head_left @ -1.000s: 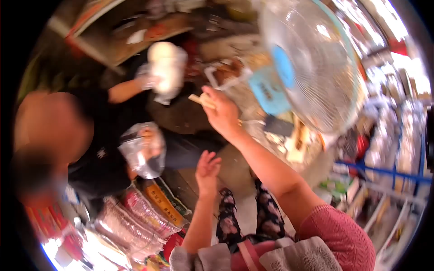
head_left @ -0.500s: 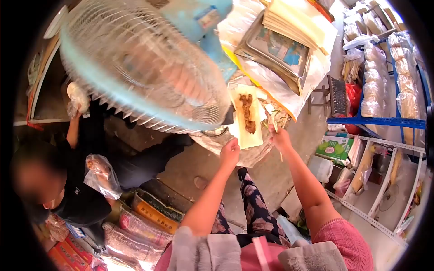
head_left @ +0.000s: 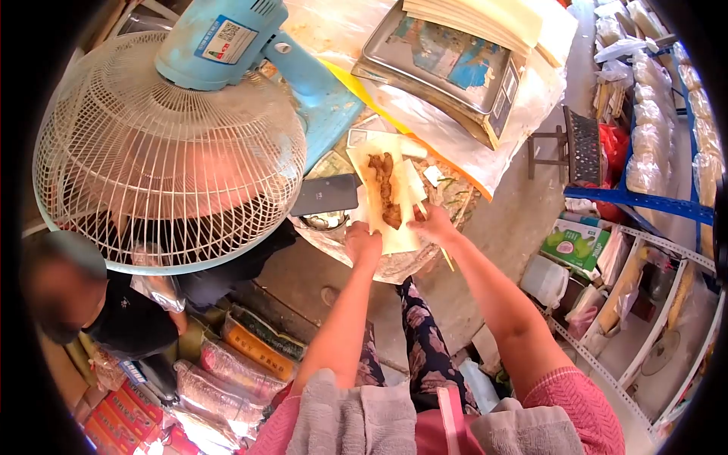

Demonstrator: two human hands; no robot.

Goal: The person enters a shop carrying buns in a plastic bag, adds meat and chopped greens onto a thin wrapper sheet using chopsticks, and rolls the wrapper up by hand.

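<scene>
A pale yellow sheet (head_left: 400,241) lies on the small round table with a row of brown, dried-looking pieces (head_left: 387,189) along its middle. My left hand (head_left: 364,243) is closed at the sheet's lower left corner, pinching its edge. On the other side my right hand (head_left: 434,225) is closed at the right edge, its fingertips against the sheet. A thin pale stick (head_left: 447,259) pokes out below that hand; how the fingers grip it is partly hidden. Left of the sheet lies a dark phone (head_left: 326,195).
A blue fan (head_left: 174,159) stands close on the left. Behind the sheet is a metal scale (head_left: 447,68) bearing a stack of pale sheets (head_left: 485,19). A person in black (head_left: 136,326) sits at the left. Shelves (head_left: 637,303) with bagged goods line the right.
My right hand has come in to the sheet's right edge, and my left hand now grips its lower left corner. The view has shifted, showing more of the fan and phone.
</scene>
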